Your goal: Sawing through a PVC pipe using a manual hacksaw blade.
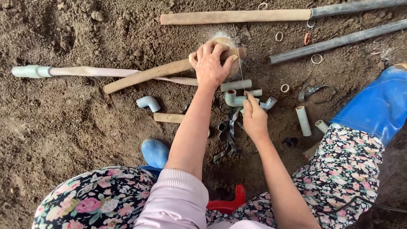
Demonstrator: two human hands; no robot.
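Loose brown soil lies under everything. Left hand [210, 63] clamps a twine ball [224, 42] against a wooden stick [157, 74] at twelve o'clock; right hand [254, 116] pinches the taut thread [240, 68] just below. Keeping that line tight seems wise. Grey pipe elbows [237, 98] lie between them; no labels show.

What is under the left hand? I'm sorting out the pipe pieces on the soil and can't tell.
The left hand presses on a round tan ball that lies over a muddy pipe. Its fuzzy top edge shows; the palm covers the rest.
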